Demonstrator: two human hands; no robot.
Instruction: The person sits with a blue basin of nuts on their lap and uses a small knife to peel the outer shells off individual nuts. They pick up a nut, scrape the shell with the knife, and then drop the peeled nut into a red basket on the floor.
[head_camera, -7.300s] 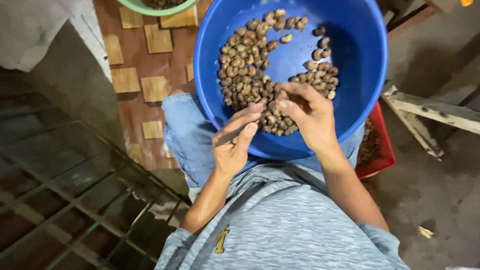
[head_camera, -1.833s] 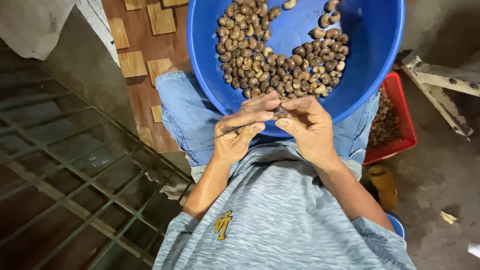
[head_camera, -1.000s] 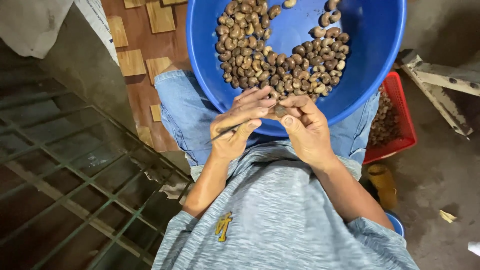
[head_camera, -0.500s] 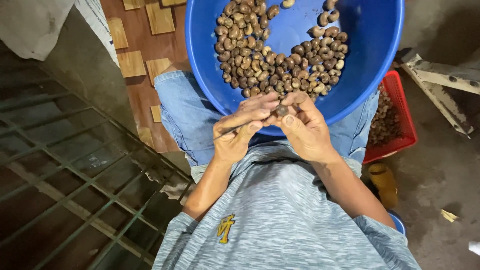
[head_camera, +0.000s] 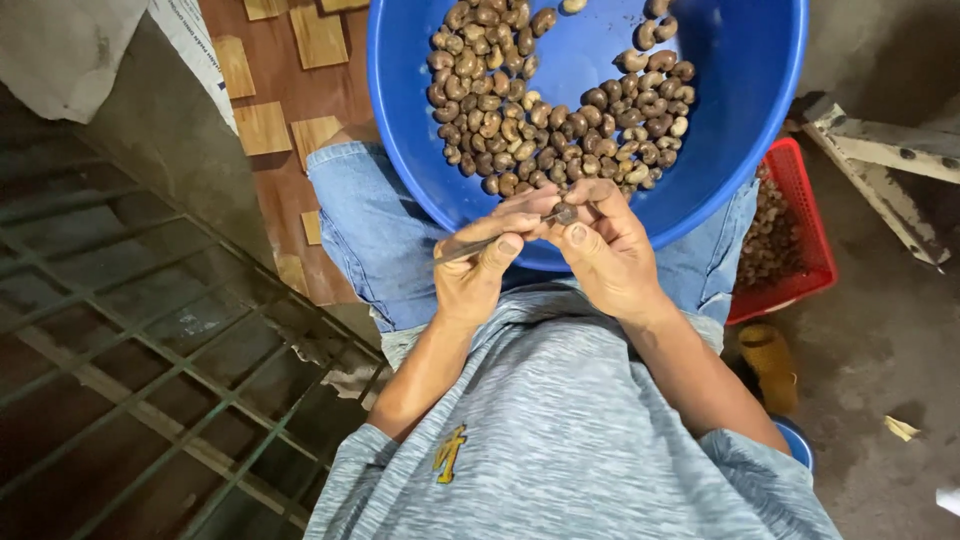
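A big blue plastic basin (head_camera: 760, 120) rests on my lap, holding several brown cashew nuts (head_camera: 540, 110) in their skins. At its near rim my left hand (head_camera: 485, 270) grips a thin metal pick (head_camera: 480, 245), whose tip reaches a single cashew nut (head_camera: 566, 213). That nut is pinched between the thumb and fingers of my right hand (head_camera: 605, 255). Both hands touch each other over the basin's edge.
A red plastic basket (head_camera: 800, 250) with brown shells stands on the floor to my right, beside a yellowish sandal (head_camera: 770, 365). A metal grate (head_camera: 150, 360) lies to my left, and wooden parquet tiles (head_camera: 290, 80) lie beyond my knee. A grey wooden frame (head_camera: 890, 150) leans at the right.
Seven seconds ago my right hand was picking among the nuts in the basin. Since then it has drawn back to the rim with one nut, and both hands work it with small finger shifts.
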